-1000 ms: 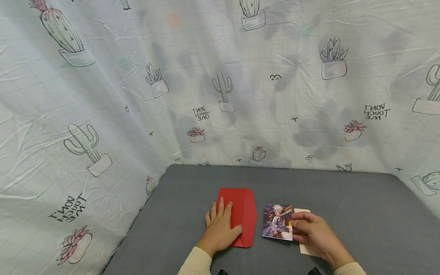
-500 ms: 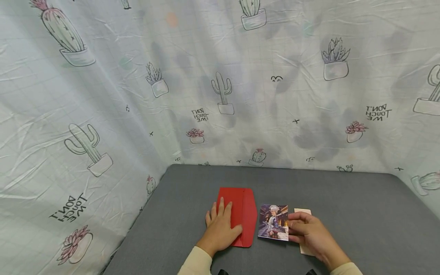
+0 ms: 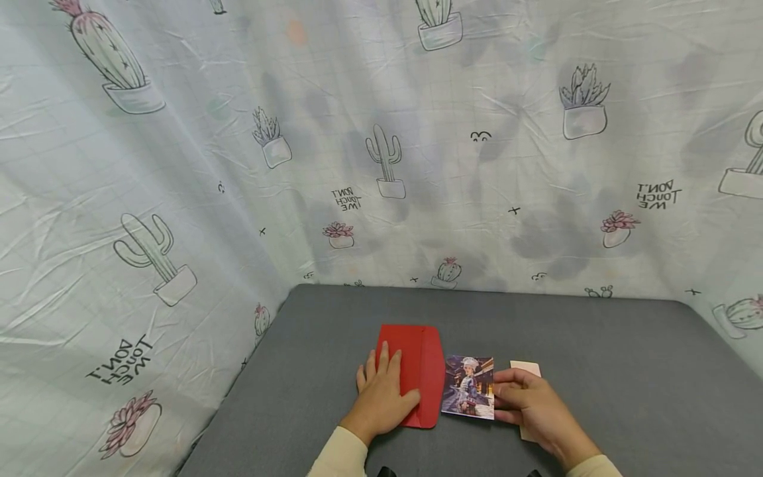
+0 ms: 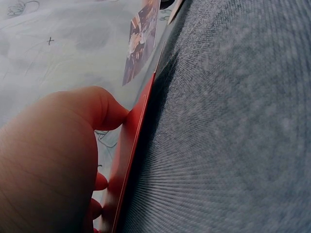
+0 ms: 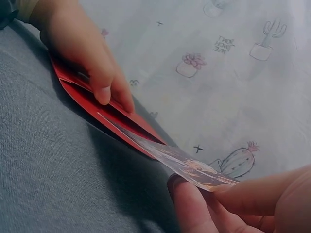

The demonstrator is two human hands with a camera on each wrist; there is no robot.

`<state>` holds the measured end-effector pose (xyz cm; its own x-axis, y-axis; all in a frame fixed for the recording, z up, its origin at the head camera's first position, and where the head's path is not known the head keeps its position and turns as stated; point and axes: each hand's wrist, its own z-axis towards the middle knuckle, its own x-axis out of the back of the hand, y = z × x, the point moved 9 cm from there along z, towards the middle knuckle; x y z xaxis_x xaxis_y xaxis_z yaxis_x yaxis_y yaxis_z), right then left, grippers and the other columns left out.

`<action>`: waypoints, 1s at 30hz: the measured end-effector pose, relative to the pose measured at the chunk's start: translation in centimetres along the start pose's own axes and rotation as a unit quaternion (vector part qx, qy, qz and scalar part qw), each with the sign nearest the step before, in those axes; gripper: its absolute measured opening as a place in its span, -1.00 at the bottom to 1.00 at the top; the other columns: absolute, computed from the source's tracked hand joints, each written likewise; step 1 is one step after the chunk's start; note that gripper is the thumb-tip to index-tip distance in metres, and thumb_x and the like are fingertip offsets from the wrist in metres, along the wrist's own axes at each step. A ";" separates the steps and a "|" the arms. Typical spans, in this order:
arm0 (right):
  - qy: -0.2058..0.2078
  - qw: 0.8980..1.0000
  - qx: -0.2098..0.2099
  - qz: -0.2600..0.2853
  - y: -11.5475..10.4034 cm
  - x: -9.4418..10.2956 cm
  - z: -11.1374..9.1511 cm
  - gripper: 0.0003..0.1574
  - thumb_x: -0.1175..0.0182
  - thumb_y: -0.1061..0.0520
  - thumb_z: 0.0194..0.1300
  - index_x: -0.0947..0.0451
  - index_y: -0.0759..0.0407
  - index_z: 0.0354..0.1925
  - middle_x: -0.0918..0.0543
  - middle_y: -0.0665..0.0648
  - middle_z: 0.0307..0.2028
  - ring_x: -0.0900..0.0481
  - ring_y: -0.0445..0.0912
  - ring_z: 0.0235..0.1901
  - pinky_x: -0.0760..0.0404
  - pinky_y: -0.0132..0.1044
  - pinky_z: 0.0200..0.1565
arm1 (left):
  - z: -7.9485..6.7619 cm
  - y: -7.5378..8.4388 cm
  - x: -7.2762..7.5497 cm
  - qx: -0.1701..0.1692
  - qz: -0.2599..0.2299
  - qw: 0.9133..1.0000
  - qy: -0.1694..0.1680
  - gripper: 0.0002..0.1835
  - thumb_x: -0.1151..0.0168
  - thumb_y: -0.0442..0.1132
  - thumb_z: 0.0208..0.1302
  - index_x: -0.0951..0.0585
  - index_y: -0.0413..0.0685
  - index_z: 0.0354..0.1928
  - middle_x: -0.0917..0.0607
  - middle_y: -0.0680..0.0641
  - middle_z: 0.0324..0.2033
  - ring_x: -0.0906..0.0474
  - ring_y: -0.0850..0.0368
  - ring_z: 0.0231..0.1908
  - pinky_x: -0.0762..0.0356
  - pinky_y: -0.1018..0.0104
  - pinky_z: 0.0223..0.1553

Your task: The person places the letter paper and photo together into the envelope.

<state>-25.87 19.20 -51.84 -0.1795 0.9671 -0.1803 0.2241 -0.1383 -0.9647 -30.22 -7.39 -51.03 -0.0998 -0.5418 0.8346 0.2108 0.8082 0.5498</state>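
A red envelope (image 3: 411, 358) lies on the grey table with its flap (image 3: 433, 377) spread out to the right. My left hand (image 3: 381, 394) rests on the envelope's body, fingers spread and thumb near the flap fold. With thumb and fingers my right hand (image 3: 530, 401) pinches the right edge of a photo card (image 3: 467, 387) showing a figure in a white hat. The card's left edge is at the flap's outer edge; in the right wrist view the card (image 5: 189, 165) tilts over the flap, and the envelope's mouth (image 5: 119, 114) gapes a little.
A cream paper piece (image 3: 527, 366) lies on the table, partly covered by my right hand. The grey tabletop (image 3: 334, 318) spreads around these things. A white curtain (image 3: 477, 199) with cactus drawings hangs behind and to the left.
My right hand has moved left with the photo card, bringing it from a gap beside the envelope up to the flap. My left hand has stayed in place on the envelope.
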 end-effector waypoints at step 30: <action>-0.020 1.000 0.004 -0.018 0.5 -1.9 0.5 -0.69 -0.16 0.36 0.58 -0.46 0.53 0.18 -0.70 0.18 -0.15 -0.73 0.02 -0.18 -0.80 -0.13 -0.18 | 0.2 0.7 -0.1 -0.002 0.000 1.000 0.003 -0.03 -0.22 0.08 0.25 -0.30 -0.21 0.66 -0.01 -0.29 0.71 0.17 -0.46 0.63 0.28 -0.55 0.47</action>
<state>-25.86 17.20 -52.12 -0.2249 0.9622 -0.1533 0.2085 -0.1062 -0.9722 -30.22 -6.74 -50.78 -0.0949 -0.5436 0.8340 0.2155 0.8067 0.5503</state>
